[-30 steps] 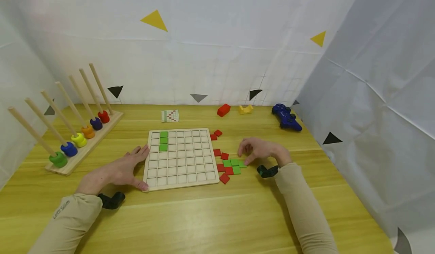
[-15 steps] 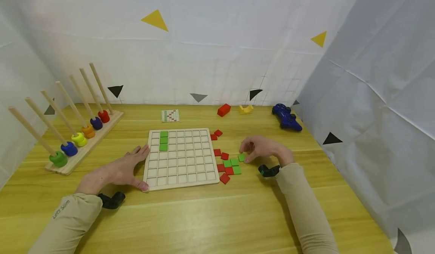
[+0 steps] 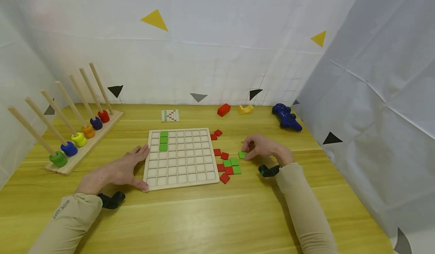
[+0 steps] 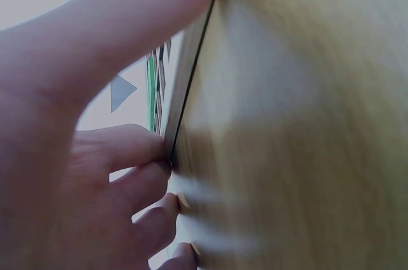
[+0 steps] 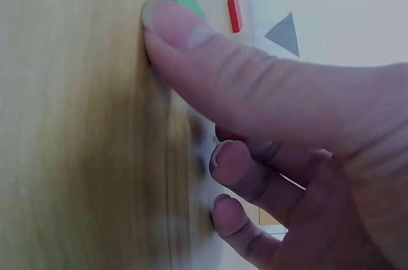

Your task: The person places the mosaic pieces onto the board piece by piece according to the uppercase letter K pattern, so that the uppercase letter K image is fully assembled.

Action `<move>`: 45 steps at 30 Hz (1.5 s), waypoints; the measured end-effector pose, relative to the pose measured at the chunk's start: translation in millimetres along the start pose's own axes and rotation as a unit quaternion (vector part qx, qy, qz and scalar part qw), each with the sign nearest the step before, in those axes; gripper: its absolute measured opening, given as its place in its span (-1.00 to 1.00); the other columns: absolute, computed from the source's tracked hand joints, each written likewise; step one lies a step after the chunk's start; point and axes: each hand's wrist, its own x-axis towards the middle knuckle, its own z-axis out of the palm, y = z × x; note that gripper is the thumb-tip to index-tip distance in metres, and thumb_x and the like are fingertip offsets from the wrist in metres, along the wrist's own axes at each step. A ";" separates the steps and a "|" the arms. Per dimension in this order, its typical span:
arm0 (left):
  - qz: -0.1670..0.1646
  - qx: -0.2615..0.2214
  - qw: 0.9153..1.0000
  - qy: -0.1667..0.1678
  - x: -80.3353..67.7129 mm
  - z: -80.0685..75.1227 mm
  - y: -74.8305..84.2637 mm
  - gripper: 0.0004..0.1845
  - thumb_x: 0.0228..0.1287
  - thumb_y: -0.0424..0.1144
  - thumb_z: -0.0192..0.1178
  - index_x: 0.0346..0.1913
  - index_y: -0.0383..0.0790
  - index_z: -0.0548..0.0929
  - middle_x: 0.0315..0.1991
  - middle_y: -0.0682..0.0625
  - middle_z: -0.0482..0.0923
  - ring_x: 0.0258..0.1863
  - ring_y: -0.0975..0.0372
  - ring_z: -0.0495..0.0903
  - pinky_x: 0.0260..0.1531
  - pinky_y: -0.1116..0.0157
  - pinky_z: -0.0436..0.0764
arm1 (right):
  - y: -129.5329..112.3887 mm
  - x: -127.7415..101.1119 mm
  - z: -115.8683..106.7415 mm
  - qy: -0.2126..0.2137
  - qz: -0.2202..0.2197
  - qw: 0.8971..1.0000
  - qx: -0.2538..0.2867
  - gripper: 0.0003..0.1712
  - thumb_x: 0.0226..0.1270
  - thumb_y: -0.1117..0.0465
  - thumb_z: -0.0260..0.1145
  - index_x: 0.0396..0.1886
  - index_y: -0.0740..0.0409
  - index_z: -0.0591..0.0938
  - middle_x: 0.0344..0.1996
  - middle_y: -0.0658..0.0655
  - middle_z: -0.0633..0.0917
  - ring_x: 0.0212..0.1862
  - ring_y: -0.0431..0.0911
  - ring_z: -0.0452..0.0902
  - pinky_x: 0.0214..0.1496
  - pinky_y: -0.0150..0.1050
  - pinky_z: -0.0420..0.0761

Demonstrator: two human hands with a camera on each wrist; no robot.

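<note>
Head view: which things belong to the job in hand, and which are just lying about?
In use, it seems:
grid board, left hand touching its edge
green tiles, one at the right hand
red tiles, loose
small card, probably: red-and-green grid

Apparently just lying about:
peg rack with coloured beads
red block
yellow piece
blue game controller

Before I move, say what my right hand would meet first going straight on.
Your right hand would first meet the lone green tile at its thumb; beyond it, probably a red tile, though depth is uncertain.

green tile [image 3: 242, 155], gridded board [image 3: 181, 160]
</note>
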 end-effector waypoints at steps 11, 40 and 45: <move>-0.006 0.011 1.000 -0.002 0.6 0.4 0.0 0.40 -0.16 0.25 0.54 0.56 -0.43 -0.05 0.59 -0.37 -0.24 0.54 -0.33 -0.26 0.40 -0.37 -0.13 | -1.4 -1.5 -1.4 0.002 -0.001 1.000 -0.005 -0.71 0.09 0.17 0.59 -0.25 0.19 0.70 -0.29 0.09 0.67 -0.29 -0.12 0.52 -0.20 -0.31 0.57; -0.012 0.002 1.000 -0.008 2.0 0.2 -2.0 0.43 -0.18 0.29 0.52 0.56 -0.44 -0.07 0.60 -0.36 -0.26 0.55 -0.30 -0.31 0.42 -0.35 -0.19 | -55.1 11.3 5.3 0.044 -0.011 0.998 -0.034 -0.76 0.23 0.13 0.50 -0.14 0.06 0.73 -0.26 0.03 0.67 -0.22 -0.07 0.52 -0.15 -0.21 0.56; -0.010 0.002 1.000 -0.004 1.0 0.7 -2.6 0.43 -0.18 0.29 0.52 0.56 -0.45 -0.06 0.60 -0.36 -0.26 0.55 -0.30 -0.30 0.43 -0.34 -0.19 | -90.0 32.3 15.6 0.051 -0.045 0.996 -0.062 -0.76 0.24 0.09 0.50 -0.14 0.05 0.75 -0.24 0.00 0.65 -0.19 -0.09 0.51 -0.15 -0.23 0.56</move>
